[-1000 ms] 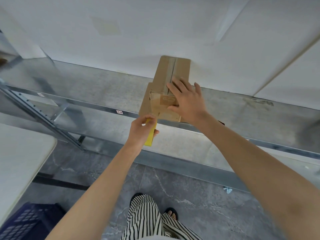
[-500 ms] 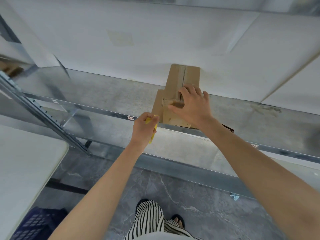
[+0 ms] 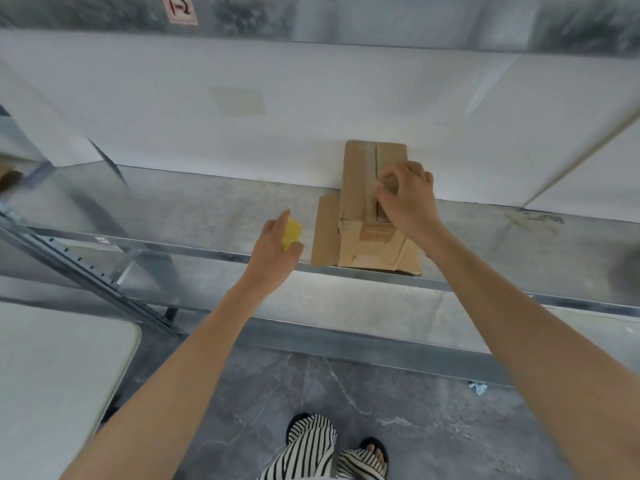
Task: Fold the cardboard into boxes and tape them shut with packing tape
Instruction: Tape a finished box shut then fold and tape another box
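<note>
A brown cardboard box lies on the metal shelf, its far end against the white wall, with loose flaps spread at its near end. My right hand sits on top of the box with curled fingers pinching at the centre seam. My left hand hovers just left of the box over the shelf's front edge and grips a small yellow tool. No tape roll is visible.
An upper shelf with a tag reading 1-2 runs overhead. A white table stands at the lower left. Diagonal shelf bracing is at the left. Grey tiled floor and my striped trousers are below.
My right hand has slid further along the box top and curled its fingers at the seam. My left hand with the yellow tool has risen to shelf level. The view has tilted upward.
</note>
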Action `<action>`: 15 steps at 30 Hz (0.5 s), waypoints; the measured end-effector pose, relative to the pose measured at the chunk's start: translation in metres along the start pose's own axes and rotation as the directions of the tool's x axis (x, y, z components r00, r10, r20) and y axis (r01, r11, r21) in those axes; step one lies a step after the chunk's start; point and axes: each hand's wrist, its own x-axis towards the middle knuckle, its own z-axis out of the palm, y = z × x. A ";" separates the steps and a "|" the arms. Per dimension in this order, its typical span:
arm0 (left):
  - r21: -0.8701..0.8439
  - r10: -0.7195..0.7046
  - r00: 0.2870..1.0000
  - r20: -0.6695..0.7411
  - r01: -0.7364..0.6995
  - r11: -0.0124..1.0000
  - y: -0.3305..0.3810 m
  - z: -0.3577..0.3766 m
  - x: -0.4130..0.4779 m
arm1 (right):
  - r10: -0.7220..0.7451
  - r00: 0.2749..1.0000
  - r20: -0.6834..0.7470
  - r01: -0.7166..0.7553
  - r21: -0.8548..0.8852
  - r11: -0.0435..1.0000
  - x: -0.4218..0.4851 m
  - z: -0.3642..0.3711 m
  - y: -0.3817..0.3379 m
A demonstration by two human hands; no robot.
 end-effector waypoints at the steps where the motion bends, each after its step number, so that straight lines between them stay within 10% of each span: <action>1: 0.064 0.014 1.000 0.024 -0.016 0.998 -0.005 -0.004 0.006 | 0.020 1.000 0.002 -0.021 0.023 1.000 0.002 -0.001 0.000; 15: 0.559 0.111 0.964 0.241 -0.231 0.796 -0.078 -0.019 0.078 | 0.198 0.979 0.050 -0.204 0.220 0.954 0.010 0.004 0.006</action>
